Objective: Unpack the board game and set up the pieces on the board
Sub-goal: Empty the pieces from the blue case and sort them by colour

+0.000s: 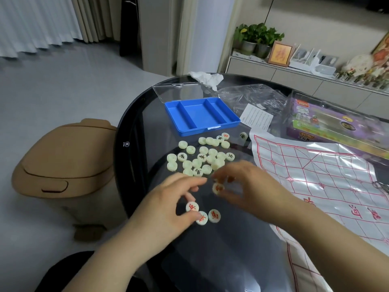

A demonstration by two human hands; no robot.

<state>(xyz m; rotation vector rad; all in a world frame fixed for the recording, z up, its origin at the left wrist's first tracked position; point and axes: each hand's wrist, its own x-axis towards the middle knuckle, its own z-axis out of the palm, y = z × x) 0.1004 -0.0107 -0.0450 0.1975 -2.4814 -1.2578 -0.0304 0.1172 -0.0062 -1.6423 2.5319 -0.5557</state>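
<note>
Dark glossy round table [210,260] carries smooth pale discs [200,159], beside the crinkled plastic board [315,175]. Our right hand [246,184] pinches a lifted red-marked disc [217,188]; our left hand [168,209] pinches another disc [192,207] lying flat.

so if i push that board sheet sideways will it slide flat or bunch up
Probably bunches: the board sheet shows creases and raised folds, so it looks thin and floppy. Its glossy glare suggests light plastic that may slip on the smooth dark table. None of the pieces show on it, so little seems to pin it down.
</note>
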